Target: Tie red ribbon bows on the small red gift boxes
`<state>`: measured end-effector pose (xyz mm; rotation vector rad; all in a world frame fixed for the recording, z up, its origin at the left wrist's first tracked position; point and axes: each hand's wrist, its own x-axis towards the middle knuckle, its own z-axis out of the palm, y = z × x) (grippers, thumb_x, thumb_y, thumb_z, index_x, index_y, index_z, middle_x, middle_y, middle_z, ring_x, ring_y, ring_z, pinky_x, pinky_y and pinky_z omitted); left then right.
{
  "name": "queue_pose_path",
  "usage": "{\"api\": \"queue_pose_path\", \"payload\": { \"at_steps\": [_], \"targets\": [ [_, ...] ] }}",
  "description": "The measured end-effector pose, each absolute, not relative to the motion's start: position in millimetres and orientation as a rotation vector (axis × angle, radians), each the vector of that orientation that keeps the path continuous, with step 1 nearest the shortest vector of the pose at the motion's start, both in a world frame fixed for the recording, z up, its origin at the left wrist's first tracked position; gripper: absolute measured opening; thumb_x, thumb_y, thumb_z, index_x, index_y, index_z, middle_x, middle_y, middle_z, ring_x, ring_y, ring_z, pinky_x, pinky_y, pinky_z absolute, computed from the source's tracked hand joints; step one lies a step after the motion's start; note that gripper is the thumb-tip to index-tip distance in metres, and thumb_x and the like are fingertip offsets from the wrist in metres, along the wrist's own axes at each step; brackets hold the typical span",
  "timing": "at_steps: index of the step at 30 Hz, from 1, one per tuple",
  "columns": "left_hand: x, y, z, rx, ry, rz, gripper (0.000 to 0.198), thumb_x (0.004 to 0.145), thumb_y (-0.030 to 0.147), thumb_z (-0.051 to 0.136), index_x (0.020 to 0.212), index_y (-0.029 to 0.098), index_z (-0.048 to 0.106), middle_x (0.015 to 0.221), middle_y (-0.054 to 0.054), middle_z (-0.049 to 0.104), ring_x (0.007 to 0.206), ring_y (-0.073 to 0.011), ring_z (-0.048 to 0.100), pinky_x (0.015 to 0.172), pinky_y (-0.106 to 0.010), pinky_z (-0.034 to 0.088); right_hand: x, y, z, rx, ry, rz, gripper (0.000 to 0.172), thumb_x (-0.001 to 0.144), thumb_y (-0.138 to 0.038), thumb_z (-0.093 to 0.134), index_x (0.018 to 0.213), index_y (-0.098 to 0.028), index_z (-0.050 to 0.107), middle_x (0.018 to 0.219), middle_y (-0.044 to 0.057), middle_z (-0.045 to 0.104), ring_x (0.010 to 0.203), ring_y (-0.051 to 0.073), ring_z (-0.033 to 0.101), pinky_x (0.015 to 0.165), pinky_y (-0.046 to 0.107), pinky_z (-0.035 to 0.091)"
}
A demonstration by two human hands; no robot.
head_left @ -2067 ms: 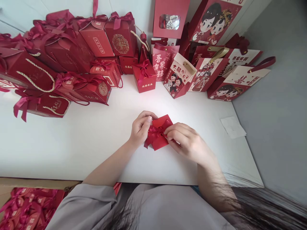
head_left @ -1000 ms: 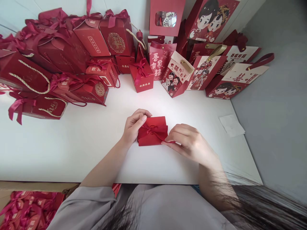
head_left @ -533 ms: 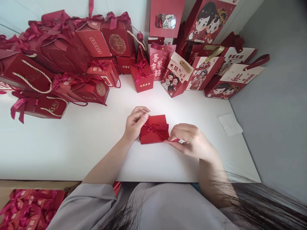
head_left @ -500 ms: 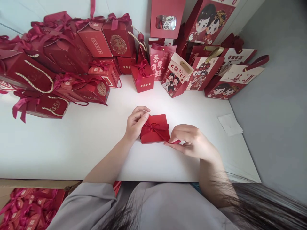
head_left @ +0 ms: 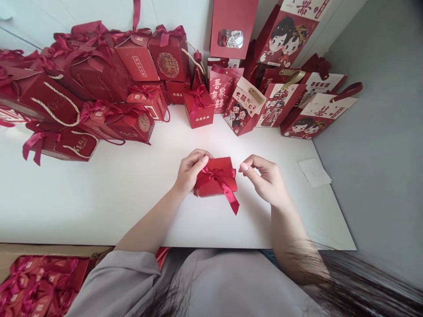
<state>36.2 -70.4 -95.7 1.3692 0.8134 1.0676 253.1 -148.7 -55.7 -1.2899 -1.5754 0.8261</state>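
Below your worktop (head_left: 99,207), by its near left corner, a carton (head_left: 49,250) holds ribboned red boxes (head_left: 39,281). Dark-red gift boxes (head_left: 95,72) are stacked toward the far left corner. At mid-worktop, your left hand (head_left: 193,171) clasps the left side of a red gift box (head_left: 210,187), thumb on top; a ribbon bow (head_left: 214,173) crosses it, one tail hanging toward the near edge. Just beside it, your right hand (head_left: 264,178) is apart, thumb and forefinger narrowed; you cannot tell whether they touch. Illustrated gift bags (head_left: 307,116) stand toward the far right corner, white paper (head_left: 314,172) near the right edge.
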Motion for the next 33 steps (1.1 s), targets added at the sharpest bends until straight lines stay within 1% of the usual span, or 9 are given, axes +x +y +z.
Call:
{"api": "queue_pose_path", "payload": {
  "at_steps": [4, 6, 9, 13, 17, 25, 28, 31, 33],
  "targets": [
    [36.9, -71.9, -92.0, 1.321, 0.771, 1.046, 0.042, 0.088, 0.046, 0.065, 0.058, 0.017, 0.058, 0.099, -0.009, 0.063, 0.086, -0.0200, 0.060, 0.075, -0.033, 0.050, 246.3, -144.1, -61.2, -1.207, -1.543, 0.816, 0.023, 0.097, -0.045, 0.059, 0.094, -0.023, 0.063, 0.100, 0.007, 0.064, 0.095, 0.021, 0.061, 0.085, 0.036, 0.050],
    [37.3, -72.6, -90.5, 1.285, 0.734, 1.038, 0.042, 0.088, 0.047, 0.064, 0.059, 0.017, 0.057, 0.099, -0.008, 0.063, 0.083, -0.0186, 0.060, 0.075, -0.032, 0.051, 243.7, -143.6, -61.6, -1.154, -1.568, 0.894, 0.023, 0.097, -0.045, 0.059, 0.102, -0.024, 0.063, 0.122, 0.010, 0.060, 0.117, 0.024, 0.056, 0.101, 0.043, 0.045],
    [36.8, -72.5, -90.4, 1.252, 0.697, 1.037, 0.044, 0.090, 0.048, 0.060, 0.059, 0.017, 0.055, 0.098, -0.008, 0.063, 0.082, -0.0186, 0.060, 0.076, -0.033, 0.051, 240.5, -143.9, -61.8, -1.156, -1.604, 1.022, 0.021, 0.096, -0.044, 0.061, 0.095, -0.023, 0.062, 0.139, 0.011, 0.052, 0.134, 0.026, 0.046, 0.114, 0.048, 0.034],
    [34.2, -71.3, -92.3, 1.281, 0.714, 1.042, 0.047, 0.091, 0.052, 0.057, 0.058, 0.018, 0.053, 0.098, -0.009, 0.063, 0.084, -0.0202, 0.059, 0.074, -0.034, 0.051, 237.2, -142.8, -63.9, -1.136, -1.586, 1.125, 0.019, 0.094, -0.041, 0.066, 0.090, -0.023, 0.063, 0.149, 0.010, 0.047, 0.144, 0.026, 0.038, 0.119, 0.048, 0.028],
    [32.2, -71.1, -91.3, 1.320, 0.719, 1.001, 0.043, 0.089, 0.048, 0.061, 0.060, 0.017, 0.055, 0.103, -0.009, 0.062, 0.080, -0.0180, 0.058, 0.070, -0.032, 0.050, 235.6, -140.8, -65.3, -1.159, -1.585, 1.165, 0.022, 0.094, -0.040, 0.065, 0.083, -0.022, 0.066, 0.154, 0.008, 0.043, 0.145, 0.028, 0.037, 0.119, 0.050, 0.028],
    [37.4, -73.8, -90.4, 1.454, 0.786, 1.041, 0.039, 0.094, 0.047, 0.057, 0.068, 0.019, 0.054, 0.104, -0.009, 0.063, 0.098, -0.0210, 0.061, 0.083, -0.033, 0.049, 236.6, -139.4, -66.9, -1.136, -1.417, 1.235, 0.037, 0.095, -0.045, 0.063, 0.068, -0.019, 0.060, 0.144, 0.009, 0.053, 0.133, 0.029, 0.051, 0.111, 0.046, 0.039],
    [39.2, -74.8, -89.4, 1.495, 0.810, 1.112, 0.028, 0.094, 0.045, 0.058, 0.080, 0.021, 0.057, 0.109, -0.008, 0.063, 0.104, -0.0207, 0.060, 0.087, -0.033, 0.047, 236.8, -138.9, -68.6, -1.139, -1.382, 1.225, 0.039, 0.095, -0.046, 0.062, 0.067, -0.019, 0.057, 0.142, 0.009, 0.056, 0.131, 0.028, 0.053, 0.108, 0.045, 0.042],
    [28.3, -71.4, -79.8, 1.602, 1.010, 1.202, 0.022, 0.091, 0.044, 0.063, 0.088, 0.022, 0.058, 0.096, -0.004, 0.064, 0.092, -0.0182, 0.060, 0.078, -0.029, 0.045, 237.6, -138.2, -70.8, -1.151, -1.336, 1.217, 0.040, 0.096, -0.046, 0.061, 0.067, -0.019, 0.057, 0.140, 0.008, 0.057, 0.129, 0.027, 0.054, 0.107, 0.045, 0.043],
    [12.6, -66.9, -69.5, 1.742, 1.195, 1.072, 0.030, 0.091, 0.047, 0.062, 0.076, 0.021, 0.060, 0.076, -0.002, 0.060, 0.074, -0.0164, 0.056, 0.066, -0.028, 0.042, 238.4, -137.7, -72.0, -1.148, -1.310, 1.226, 0.039, 0.096, -0.045, 0.061, 0.068, -0.019, 0.060, 0.140, 0.008, 0.057, 0.129, 0.027, 0.054, 0.108, 0.045, 0.042]
  ]
}}
